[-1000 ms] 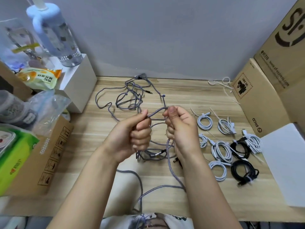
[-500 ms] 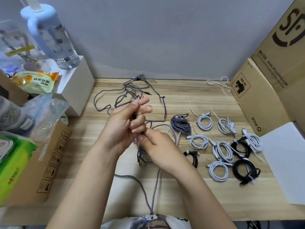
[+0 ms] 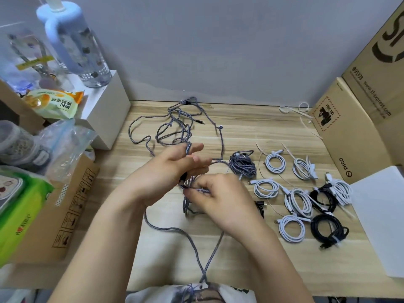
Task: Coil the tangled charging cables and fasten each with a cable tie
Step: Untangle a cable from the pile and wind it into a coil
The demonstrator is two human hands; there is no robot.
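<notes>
A long grey braided cable [image 3: 221, 142] lies tangled across the wooden table [image 3: 251, 125], and part of it trails down toward my lap. My left hand [image 3: 168, 173] holds loops of this cable, with one strand running over its extended fingers. My right hand [image 3: 220, 200] sits just below and right of it, pinching a strand of the same cable at its fingertips. A coiled grey cable [image 3: 243, 164] rests to the right. Beyond it lie several coiled white cables [image 3: 276, 163] and black cables [image 3: 328, 229], each tied. Loose white cable ties [image 3: 294, 110] lie at the back right.
Cardboard boxes [image 3: 349, 132] line the right side, with a white sheet [image 3: 384, 221] in front of them. On the left stand a white box [image 3: 105, 108] with a blue bottle [image 3: 74, 42] on it, snack bags and a cardboard box [image 3: 63, 215].
Both hands held a cable stretch up in front. My right hand dropped below the left and now pinches a strand there. My left fingers opened out with cable over them.
</notes>
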